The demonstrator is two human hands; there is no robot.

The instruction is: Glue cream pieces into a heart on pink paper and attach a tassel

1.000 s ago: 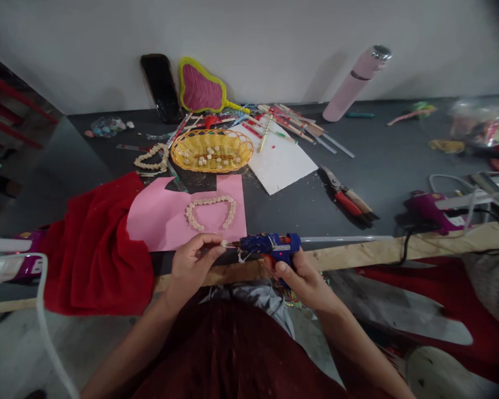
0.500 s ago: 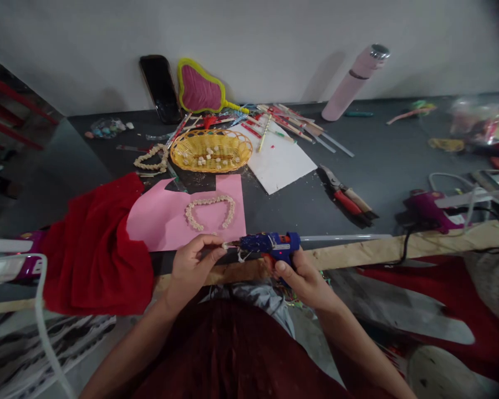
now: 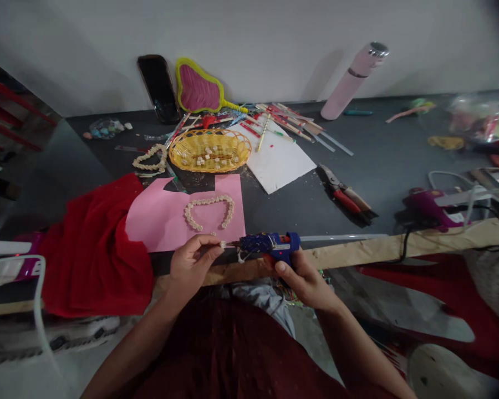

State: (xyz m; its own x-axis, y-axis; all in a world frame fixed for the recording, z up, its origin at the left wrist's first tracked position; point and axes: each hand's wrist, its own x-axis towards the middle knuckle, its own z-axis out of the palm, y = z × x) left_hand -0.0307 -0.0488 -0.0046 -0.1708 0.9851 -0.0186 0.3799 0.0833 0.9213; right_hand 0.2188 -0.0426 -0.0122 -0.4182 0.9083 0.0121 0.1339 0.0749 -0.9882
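Near the table's front edge, my left hand pinches a small pale bead between thumb and forefinger. My right hand is wrapped round the grip of a blue glue gun, whose nozzle points left at the bead. A long clear glue stick sticks out of the gun's back. Behind my hands, a curved, open chain of pale beads lies on a pink sheet. A yellow wicker basket beyond it holds several pale beads.
Red cloth lies left. A closed bead loop sits beside the basket. Pliers rest on the right, near a purple glue gun. Behind are a phone, a pink bottle, a white sheet and scattered sticks.
My left hand has shifted slightly left with the bead, widening the distance to the nozzle. The blue glue gun and my right hand have hardly moved.
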